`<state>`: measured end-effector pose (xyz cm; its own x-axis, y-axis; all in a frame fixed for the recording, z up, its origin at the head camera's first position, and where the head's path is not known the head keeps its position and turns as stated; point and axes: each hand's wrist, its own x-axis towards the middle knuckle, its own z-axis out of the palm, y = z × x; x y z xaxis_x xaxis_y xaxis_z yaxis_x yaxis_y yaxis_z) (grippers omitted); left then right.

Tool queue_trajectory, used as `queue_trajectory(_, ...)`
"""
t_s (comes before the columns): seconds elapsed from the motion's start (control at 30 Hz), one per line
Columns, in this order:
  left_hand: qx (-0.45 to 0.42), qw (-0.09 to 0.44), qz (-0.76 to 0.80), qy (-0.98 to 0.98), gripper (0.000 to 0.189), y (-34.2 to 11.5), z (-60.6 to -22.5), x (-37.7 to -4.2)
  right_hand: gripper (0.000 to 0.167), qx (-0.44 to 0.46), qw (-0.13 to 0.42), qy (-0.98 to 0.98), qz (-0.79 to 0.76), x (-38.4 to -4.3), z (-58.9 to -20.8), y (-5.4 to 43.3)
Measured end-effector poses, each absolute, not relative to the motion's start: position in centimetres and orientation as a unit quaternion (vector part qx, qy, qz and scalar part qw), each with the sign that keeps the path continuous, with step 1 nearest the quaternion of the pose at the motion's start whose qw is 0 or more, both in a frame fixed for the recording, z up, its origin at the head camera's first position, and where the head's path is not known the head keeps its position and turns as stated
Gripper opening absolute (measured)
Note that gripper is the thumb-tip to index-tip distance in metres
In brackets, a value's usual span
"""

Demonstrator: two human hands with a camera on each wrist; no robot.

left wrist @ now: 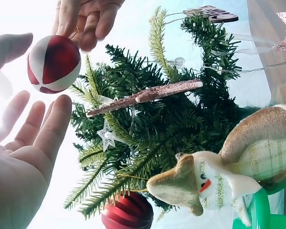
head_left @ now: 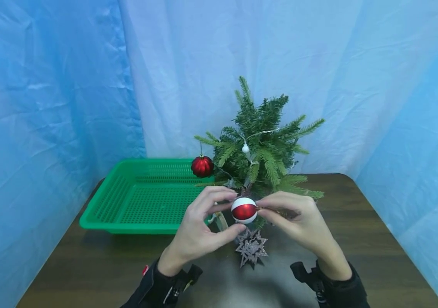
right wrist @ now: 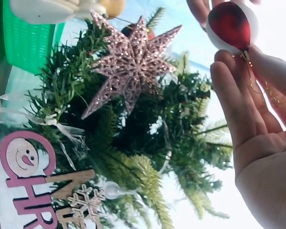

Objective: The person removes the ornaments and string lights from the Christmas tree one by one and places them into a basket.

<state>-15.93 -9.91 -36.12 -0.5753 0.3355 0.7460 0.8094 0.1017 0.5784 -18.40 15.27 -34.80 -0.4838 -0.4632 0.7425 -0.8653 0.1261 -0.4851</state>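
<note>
A red-and-white striped bauble (head_left: 244, 210) is held up between both hands, in front of a small artificial Christmas tree (head_left: 265, 141). My left hand (head_left: 207, 222) has its thumb below the ball and its fingers above and beside it. At the bauble's cap end, my right hand (head_left: 297, 216) pinches with thumb and fingers; a gold string (right wrist: 252, 76) trails from there into the palm. The right wrist view shows a glittery pink star (right wrist: 136, 64) on the tree and a wooden letter sign (right wrist: 33, 186) with a snowman face.
A green plastic basket (head_left: 95, 209) stands at the left on the dark wooden table (head_left: 373, 256). A ribbed red bauble (head_left: 202, 166) hangs from a left branch. Beside the tree in the left wrist view is a snowman figure (left wrist: 209, 181). Blue-white curtains (head_left: 203, 77) surround the table.
</note>
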Motion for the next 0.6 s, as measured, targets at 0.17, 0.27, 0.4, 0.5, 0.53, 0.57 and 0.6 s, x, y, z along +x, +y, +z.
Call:
queue_trajectory(0.17,-0.408,0.221,-0.532,-0.709,0.053,-10.0,-36.0,-16.0,0.036,0.468,0.208,-0.709,0.485,-18.4,-34.8,14.8)
queue_trajectory(0.27,-0.408,0.220,-0.529,-0.710,0.052,-10.0,-36.0,-16.1,0.037,0.472,0.211,-0.704,0.486,-18.5,-34.9,14.6)
queue_trajectory(0.4,-0.408,0.219,-0.525,-0.714,0.050,-10.0,-36.0,-16.2,0.036,0.475,0.210,-0.700,0.490,-18.5,-35.0,14.4)
queue_trajectory(0.5,-0.407,0.217,-0.521,-0.718,0.048,-10.1,-36.0,-16.2,0.036,0.475,0.209,-0.698,0.493,-18.5,-35.1,14.2)
queue_trajectory(0.53,-0.405,0.216,-0.521,-0.720,0.047,-10.2,-36.0,-16.2,0.036,0.475,0.209,-0.698,0.494,-18.5,-35.1,14.2)
queue_trajectory(0.57,-0.403,0.215,-0.520,-0.722,0.046,-10.2,-36.0,-16.2,0.036,0.474,0.208,-0.698,0.495,-18.5,-35.1,14.1)
queue_trajectory(0.6,-0.401,0.215,-0.520,-0.723,0.046,-10.3,-36.0,-16.2,0.036,0.473,0.207,-0.699,0.495,-18.5,-35.2,14.0)
